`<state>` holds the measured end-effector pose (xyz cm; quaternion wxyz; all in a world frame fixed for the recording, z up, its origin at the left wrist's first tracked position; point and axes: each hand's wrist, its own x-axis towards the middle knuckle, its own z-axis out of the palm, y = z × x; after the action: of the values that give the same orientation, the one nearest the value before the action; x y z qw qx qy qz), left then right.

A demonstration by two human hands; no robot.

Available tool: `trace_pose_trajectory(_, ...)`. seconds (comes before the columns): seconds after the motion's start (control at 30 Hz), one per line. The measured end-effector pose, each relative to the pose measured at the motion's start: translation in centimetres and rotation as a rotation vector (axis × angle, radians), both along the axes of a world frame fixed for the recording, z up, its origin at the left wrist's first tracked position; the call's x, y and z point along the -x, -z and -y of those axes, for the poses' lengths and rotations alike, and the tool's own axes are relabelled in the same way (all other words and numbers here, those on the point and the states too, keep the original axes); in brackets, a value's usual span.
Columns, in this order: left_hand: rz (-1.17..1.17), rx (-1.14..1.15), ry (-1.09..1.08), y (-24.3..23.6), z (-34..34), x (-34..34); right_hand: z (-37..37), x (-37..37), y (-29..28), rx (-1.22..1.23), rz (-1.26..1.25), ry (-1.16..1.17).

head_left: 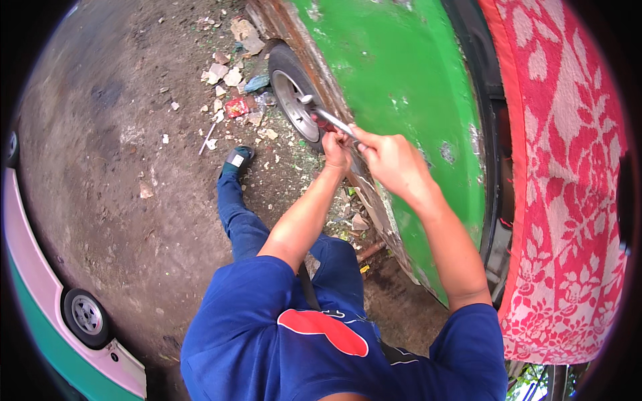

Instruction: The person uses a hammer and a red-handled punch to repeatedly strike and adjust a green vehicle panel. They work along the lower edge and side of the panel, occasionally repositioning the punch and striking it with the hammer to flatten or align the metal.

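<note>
My right hand is closed around the shaft of a silver metal tool with a hammer-like head. The tool points up and left, its head in front of the car wheel. Just below and left of it, my left hand is closed, fingers curled close to the shaft. Something reddish shows by those fingers, too small to make out. Both hands are beside the lower edge of a green car panel, whose paint is chipped and whose bottom edge is rusty and ragged.
Broken chips and litter lie on the dirt ground beside the wheel. A red and white floral cloth hangs over the car at right. Another car, pink and teal, stands at far left. My shod foot is near the litter.
</note>
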<state>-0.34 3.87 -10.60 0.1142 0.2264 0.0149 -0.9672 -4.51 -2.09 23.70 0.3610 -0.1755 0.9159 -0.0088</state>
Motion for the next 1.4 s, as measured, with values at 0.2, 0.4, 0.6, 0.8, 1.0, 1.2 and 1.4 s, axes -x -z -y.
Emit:
trace_pose_trajectory(0.2, 0.092, 0.101, -0.039, -5.7, 0.8, -1.1, -2.7, -0.3, -0.9, 0.305, -0.025, 0.212)
trace_pose_trajectory(0.4, 0.054, 0.050, -0.116, -5.4, 3.1, -0.9, -4.3, -0.2, -1.3, 0.464, -0.036, 0.290)
trace_pose_trajectory(0.6, 0.132, -0.047, -0.114, -5.8, 3.2, -0.8, -5.5, -0.9, -0.8, 0.476, -0.014, 0.340)
trace_pose_trajectory(0.8, 0.115, -0.049, -0.089, -5.0, 3.2, -0.5, -4.3, -0.4, -1.0, 0.385, 0.061, 0.378)
trace_pose_trajectory(1.0, 0.211, -0.114, -0.099, -3.6, 1.6, 0.4, -0.9, 0.0, 1.4, 0.533, -0.106, 0.025)
trace_pose_trajectory(1.2, 0.140, -0.067, -0.096, -4.1, 0.6, -1.3, -6.4, -0.5, 2.5, -0.087, -0.003, 0.061)
trace_pose_trajectory(1.4, 0.058, 0.071, -0.090, -6.1, 3.0, -0.8, -7.7, -2.7, -1.1, 0.441, -0.064, 0.416)
